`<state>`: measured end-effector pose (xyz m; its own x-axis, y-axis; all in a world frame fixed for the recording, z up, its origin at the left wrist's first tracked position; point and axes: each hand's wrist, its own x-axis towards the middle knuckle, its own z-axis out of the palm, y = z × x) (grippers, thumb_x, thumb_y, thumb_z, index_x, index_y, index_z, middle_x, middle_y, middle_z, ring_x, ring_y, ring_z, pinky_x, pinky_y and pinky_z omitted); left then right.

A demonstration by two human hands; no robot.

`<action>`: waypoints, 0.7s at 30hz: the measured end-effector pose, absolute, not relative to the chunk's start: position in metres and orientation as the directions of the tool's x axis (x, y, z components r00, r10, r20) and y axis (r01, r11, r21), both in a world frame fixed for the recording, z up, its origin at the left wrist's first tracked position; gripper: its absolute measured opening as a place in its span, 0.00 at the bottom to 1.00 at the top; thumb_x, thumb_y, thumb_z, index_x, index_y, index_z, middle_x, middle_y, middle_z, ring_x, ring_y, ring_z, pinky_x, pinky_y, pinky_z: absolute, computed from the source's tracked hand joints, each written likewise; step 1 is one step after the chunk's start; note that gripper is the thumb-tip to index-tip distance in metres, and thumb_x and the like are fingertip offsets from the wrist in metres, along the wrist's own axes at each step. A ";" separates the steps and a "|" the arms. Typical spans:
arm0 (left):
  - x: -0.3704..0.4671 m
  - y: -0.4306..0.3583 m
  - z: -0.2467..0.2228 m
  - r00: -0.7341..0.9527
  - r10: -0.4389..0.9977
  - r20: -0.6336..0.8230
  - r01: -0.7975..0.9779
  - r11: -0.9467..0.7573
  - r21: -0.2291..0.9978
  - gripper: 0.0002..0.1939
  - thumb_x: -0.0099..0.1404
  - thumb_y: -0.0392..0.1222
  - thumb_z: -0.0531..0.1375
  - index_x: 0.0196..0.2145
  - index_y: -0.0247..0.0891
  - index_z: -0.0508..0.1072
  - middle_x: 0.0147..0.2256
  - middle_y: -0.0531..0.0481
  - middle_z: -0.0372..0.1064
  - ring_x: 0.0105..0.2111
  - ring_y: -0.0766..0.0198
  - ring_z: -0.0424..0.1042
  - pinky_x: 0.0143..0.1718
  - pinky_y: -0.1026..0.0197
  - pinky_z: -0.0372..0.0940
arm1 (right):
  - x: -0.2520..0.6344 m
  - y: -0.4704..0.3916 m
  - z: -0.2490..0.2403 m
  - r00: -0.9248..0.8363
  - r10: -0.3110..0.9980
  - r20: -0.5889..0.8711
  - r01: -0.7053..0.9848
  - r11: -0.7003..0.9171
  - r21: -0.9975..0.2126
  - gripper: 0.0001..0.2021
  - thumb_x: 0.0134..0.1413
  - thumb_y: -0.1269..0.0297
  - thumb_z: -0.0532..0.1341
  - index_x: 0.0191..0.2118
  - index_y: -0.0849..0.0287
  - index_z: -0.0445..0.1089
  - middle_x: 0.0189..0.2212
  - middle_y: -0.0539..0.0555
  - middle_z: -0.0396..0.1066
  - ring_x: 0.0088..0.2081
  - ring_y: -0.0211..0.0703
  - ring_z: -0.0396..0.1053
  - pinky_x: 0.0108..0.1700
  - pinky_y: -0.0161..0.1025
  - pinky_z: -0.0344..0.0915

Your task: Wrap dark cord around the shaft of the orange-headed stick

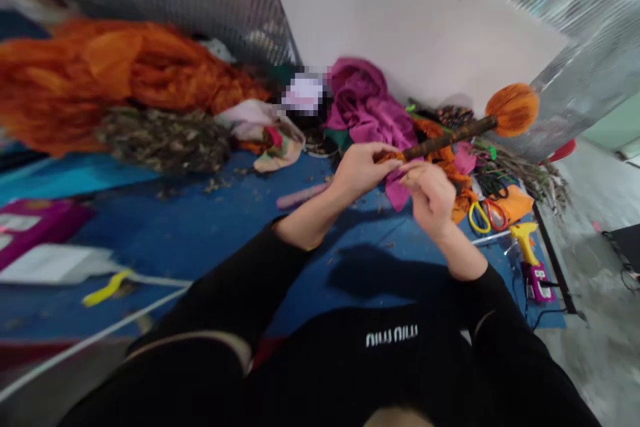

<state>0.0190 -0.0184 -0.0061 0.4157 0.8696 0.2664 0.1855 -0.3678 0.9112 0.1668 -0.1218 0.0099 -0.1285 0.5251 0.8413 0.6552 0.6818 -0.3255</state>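
Note:
A brown stick (450, 136) with a round orange ball (513, 110) on its far end slants up to the right above the blue table. My left hand (363, 170) is closed round the stick's near end, where some orange material shows by the fingers. Close beside it, my right hand (431, 192) is pinched at the same end; whatever lies between its fingertips is too small to make out. Behind both hands is a heap of magenta fabric (367, 103).
Orange fabric (115, 80) and dry brown leaves (163, 140) lie at the left of the blue table (210, 240). Scissors (487, 215) and a yellow-and-purple glue gun (531, 257) are at the right edge. A white cable (95, 337) crosses the lower left. Twigs (540, 177) stick out at right.

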 end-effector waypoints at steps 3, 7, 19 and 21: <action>0.022 -0.020 -0.003 0.439 0.863 0.252 0.146 -0.346 0.927 0.20 0.59 0.46 0.65 0.44 0.32 0.86 0.34 0.46 0.83 0.32 0.62 0.74 0.37 0.60 0.66 | 0.181 -0.124 0.020 -0.092 0.581 0.809 0.716 0.603 -0.352 0.17 0.74 0.54 0.56 0.34 0.53 0.75 0.31 0.52 0.80 0.42 0.46 0.79 0.53 0.51 0.75; 0.023 -0.024 -0.001 0.441 0.868 0.226 0.149 -0.320 0.936 0.17 0.60 0.43 0.66 0.43 0.32 0.86 0.32 0.47 0.80 0.28 0.65 0.70 0.34 0.61 0.64 | 0.191 -0.128 0.029 -0.039 0.593 0.804 0.763 0.537 -0.359 0.16 0.74 0.54 0.57 0.37 0.53 0.77 0.32 0.51 0.80 0.37 0.42 0.77 0.46 0.44 0.76; 0.020 -0.035 0.005 0.440 0.875 0.203 0.269 -0.344 0.899 0.17 0.62 0.45 0.65 0.44 0.35 0.87 0.33 0.48 0.80 0.30 0.64 0.68 0.33 0.61 0.60 | 0.196 -0.117 0.018 -0.032 0.705 0.709 0.471 0.636 -0.611 0.18 0.76 0.51 0.53 0.39 0.55 0.73 0.31 0.50 0.73 0.36 0.39 0.79 0.42 0.42 0.80; 0.021 -0.036 0.004 0.451 0.870 0.196 0.297 -0.354 0.887 0.16 0.62 0.46 0.66 0.43 0.36 0.87 0.33 0.48 0.80 0.31 0.63 0.68 0.34 0.61 0.61 | 0.197 -0.113 0.015 -0.026 0.729 0.684 0.450 0.620 -0.643 0.19 0.76 0.49 0.53 0.40 0.55 0.73 0.31 0.49 0.73 0.37 0.38 0.78 0.44 0.42 0.80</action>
